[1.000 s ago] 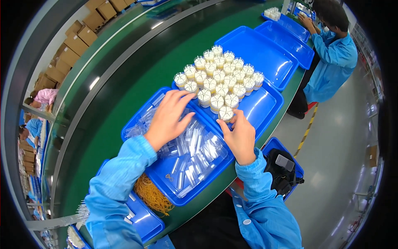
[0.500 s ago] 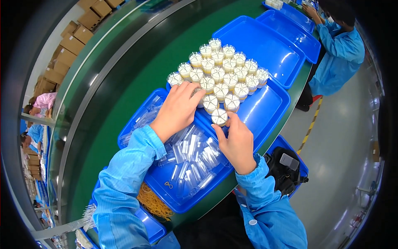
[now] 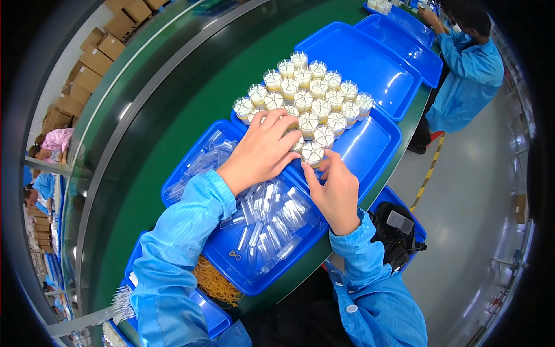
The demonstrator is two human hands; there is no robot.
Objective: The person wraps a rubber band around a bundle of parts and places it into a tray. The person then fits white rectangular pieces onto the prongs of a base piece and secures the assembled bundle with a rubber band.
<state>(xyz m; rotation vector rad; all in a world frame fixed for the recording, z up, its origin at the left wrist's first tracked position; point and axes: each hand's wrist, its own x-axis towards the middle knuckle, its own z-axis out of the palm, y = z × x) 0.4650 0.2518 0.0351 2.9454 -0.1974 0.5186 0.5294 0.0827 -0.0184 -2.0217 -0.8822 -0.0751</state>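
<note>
Rows of clear round cups (image 3: 303, 100) with white, star-divided tops and a yellowish layer below stand packed together on a blue tray (image 3: 378, 153). Over the near left edge of the group lies my left hand (image 3: 263, 147), its fingers apart and curved against the cups, hiding some of them. Its thumb reaches beside the nearest cup. My right hand (image 3: 335, 191) pinches that nearest cup (image 3: 313, 152) between thumb and fingers, up against its neighbours. Beneath my wrists, another blue tray (image 3: 254, 286) holds loose clear plastic pieces (image 3: 269, 217).
Orange rubber bands (image 3: 214, 280) lie by my left sleeve. More blue trays (image 3: 370, 58) continue along the green table (image 3: 150, 144). A co-worker in blue (image 3: 471, 75) sits at far right. A blue bin (image 3: 422, 231) with dark items stands right of my right arm.
The nearest cup has moved slightly right and away from me, against the group, with my right hand. My left hand has shifted right, its thumb now closer to that cup.
</note>
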